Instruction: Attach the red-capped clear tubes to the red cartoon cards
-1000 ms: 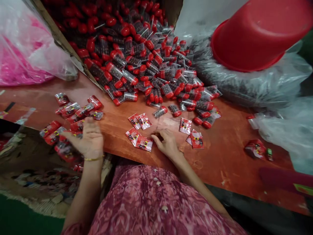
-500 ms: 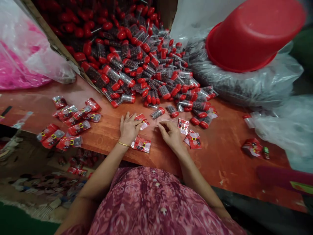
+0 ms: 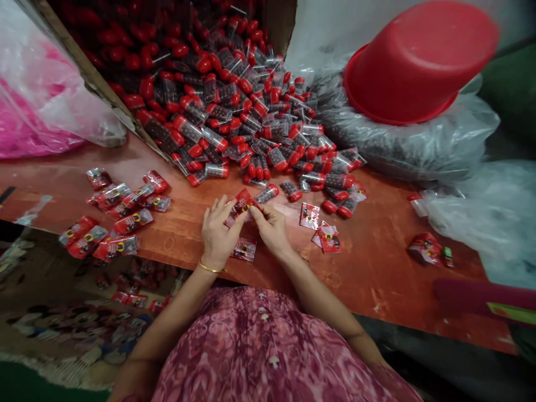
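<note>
A small red printed packet (image 3: 244, 201), glossy with a yellow and black design, is raised a little off the table between my two hands. My left hand (image 3: 218, 234) grips its left side between thumb and fingers. The thumb and bent fingers of my right hand (image 3: 271, 228) pinch its right edge. Another red packet (image 3: 244, 249) lies flat under my wrists, partly covered by my left hand. Just beyond lie two clear tubes with red caps, one tube (image 3: 267, 193) close to the held packet. To the right of my right hand rest a few flat red packets (image 3: 330, 239).
An open cardboard box (image 3: 288, 25) spills a heap of red-capped tubes (image 3: 251, 123) onto the red table (image 3: 377, 262). Filled red packets (image 3: 133, 221) lie at left. A red bucket (image 3: 422, 61) stands upside down on a filled plastic bag (image 3: 435, 142). A pink bag (image 3: 37, 111) sits back left.
My right hand has moved left and now pinches the packet, which has been lifted and turned. My left hand has shifted its hold on it. The view has moved slightly.
</note>
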Demonstrator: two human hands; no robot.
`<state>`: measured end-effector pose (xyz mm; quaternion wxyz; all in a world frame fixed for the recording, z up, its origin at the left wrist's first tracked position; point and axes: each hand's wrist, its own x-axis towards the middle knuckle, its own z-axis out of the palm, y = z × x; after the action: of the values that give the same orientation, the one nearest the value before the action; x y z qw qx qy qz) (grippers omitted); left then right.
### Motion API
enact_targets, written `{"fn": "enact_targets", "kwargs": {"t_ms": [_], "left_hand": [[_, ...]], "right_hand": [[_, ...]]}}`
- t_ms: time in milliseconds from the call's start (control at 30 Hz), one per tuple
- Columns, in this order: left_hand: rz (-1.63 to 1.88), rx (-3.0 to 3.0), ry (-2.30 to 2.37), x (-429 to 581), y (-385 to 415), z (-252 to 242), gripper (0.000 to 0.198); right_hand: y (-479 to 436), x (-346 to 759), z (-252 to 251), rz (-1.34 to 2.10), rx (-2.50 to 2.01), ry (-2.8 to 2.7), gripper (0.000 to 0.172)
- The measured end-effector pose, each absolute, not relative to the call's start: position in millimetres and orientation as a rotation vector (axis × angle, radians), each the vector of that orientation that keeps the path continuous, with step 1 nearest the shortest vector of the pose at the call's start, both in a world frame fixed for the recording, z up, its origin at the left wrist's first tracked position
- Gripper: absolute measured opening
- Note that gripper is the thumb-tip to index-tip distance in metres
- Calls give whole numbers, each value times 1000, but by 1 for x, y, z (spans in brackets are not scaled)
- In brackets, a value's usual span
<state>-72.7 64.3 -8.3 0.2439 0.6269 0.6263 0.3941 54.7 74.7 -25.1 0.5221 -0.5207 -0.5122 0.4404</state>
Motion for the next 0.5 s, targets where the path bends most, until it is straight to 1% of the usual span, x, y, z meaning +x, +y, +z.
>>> {"fn": "enact_targets", "kwargs": {"t_ms": [67,167,267,367,433,500], "left_hand": [[1001,1431,1617,-73,61,-5,38],[868,928,1335,-69,57,-1,48],[991,571,1190,-61,58,2,44],[1137,382,1194,-58,64,2,41],[1164,345,1211,-59,68,1,41],[1184,365,1226,-59,70,0,39]], "right_hand": [[73,56,-23,944,-1279,-1257,34],[68,56,-24,820,-1303,-1312,39],[65,55,-27,784,-1293,-1393,36],[71,57,-25,778,-1346,-1530,35],[82,64,-24,641,-1463,-1646,36],[96,72,-25,401,-1644,-1726,37]]}}
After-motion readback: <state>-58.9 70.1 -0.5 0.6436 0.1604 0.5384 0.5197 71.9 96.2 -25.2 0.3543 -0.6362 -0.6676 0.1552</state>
